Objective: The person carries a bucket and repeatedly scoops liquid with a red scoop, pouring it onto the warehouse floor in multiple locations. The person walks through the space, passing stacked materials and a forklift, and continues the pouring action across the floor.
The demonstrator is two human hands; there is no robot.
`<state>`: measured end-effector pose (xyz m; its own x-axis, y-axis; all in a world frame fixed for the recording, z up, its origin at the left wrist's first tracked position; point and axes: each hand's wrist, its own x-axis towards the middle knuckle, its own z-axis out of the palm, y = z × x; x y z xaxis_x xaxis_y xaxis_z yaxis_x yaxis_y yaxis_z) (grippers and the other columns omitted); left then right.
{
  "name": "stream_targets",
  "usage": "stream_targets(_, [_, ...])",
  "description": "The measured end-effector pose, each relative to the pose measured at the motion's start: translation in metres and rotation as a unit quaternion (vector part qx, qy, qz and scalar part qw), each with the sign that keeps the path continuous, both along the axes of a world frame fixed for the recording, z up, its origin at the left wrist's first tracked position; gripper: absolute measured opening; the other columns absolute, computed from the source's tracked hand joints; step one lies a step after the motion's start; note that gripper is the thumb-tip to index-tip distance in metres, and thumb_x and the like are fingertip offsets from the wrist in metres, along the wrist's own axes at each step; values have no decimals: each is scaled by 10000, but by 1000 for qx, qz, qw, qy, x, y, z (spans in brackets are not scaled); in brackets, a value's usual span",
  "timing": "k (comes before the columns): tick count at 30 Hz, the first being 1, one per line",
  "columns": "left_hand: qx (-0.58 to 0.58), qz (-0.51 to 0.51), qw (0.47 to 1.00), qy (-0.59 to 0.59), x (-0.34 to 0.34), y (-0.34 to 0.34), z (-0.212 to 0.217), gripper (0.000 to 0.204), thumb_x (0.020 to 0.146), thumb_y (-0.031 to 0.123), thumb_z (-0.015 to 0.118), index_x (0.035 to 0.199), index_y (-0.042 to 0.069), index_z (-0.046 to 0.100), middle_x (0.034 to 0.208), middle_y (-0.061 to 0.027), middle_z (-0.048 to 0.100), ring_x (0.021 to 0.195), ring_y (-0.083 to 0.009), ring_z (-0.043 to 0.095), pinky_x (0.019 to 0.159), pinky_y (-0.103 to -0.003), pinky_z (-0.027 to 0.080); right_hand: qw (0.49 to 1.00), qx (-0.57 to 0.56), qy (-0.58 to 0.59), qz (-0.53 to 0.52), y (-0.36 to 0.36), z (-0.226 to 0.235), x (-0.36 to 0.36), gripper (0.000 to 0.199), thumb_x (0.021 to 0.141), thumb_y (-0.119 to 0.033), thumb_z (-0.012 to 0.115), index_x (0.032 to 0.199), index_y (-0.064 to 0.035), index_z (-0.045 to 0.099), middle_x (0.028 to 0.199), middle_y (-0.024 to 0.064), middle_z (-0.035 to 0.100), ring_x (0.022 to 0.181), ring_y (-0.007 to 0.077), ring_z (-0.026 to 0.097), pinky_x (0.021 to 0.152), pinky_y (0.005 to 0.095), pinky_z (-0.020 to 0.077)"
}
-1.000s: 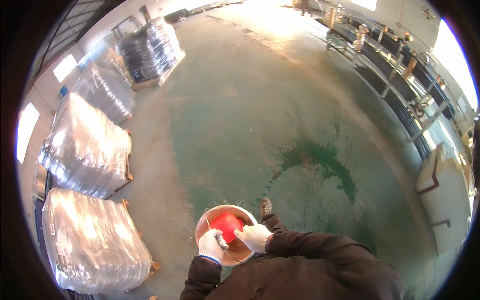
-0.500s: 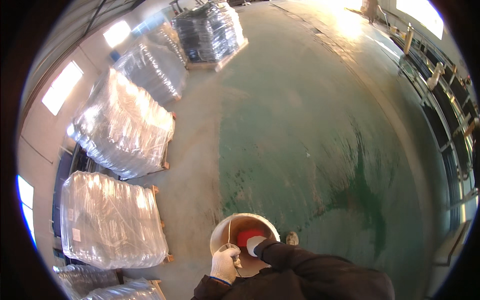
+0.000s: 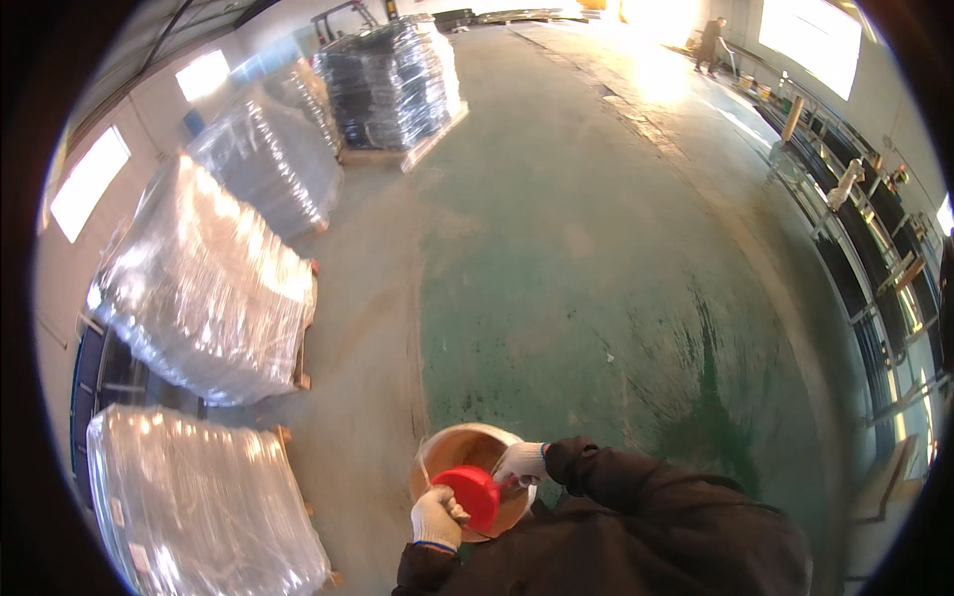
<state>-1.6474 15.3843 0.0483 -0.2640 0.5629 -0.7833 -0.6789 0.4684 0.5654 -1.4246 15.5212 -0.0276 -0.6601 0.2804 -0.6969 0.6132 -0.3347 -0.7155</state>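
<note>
The right hand (image 3: 521,463) has its gloved fingers closed around the handle of a red scoop (image 3: 469,495), over a pale bucket's (image 3: 455,445) mouth. The gloved left hand (image 3: 437,517) curls at the scoop's eight o'clock edge, its grip unclear. Green floor (image 3: 556,248) opens toward twelve; wrapped pallets (image 3: 204,507) edge nine to eleven, racks (image 3: 863,260) two.

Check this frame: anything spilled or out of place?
A dark, wet-looking patch streaks the green floor right of the bucket. It stands out against the paler floor around it, so liquid may have spilled there.
</note>
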Motion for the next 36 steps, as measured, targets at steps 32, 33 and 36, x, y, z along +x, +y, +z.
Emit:
stream_targets(32, [-151, -189, 946, 214, -189, 774, -112, 386, 991, 297, 598, 1030, -81, 666, 961, -204, 672, 918, -370, 666, 838, -565, 561, 183, -246, 243, -920, 634, -228, 234, 252, 1086, -379, 593, 1000, -147, 551, 805, 63, 584, 595, 158, 513, 495, 306, 371])
stream_targets(33, [-141, -200, 947, 210, -188, 807, -114, 385, 990, 296, 599, 1034, -80, 667, 967, -204, 673, 922, -368, 666, 840, -565, 562, 146, -212, 229, -939, 624, -226, 248, 306, 1082, -374, 608, 918, -129, 523, 755, 43, 563, 589, 172, 524, 485, 313, 358])
stream_targets(36, [-109, -232, 947, 196, -182, 902, -123, 382, 986, 295, 602, 1048, -76, 668, 985, -203, 677, 933, -363, 669, 845, -563, 562, 74, -179, 165, -967, 594, -214, 264, 338, 1106, -371, 559, 876, -134, 481, 754, 33, 529, 617, 159, 558, 483, 295, 387])
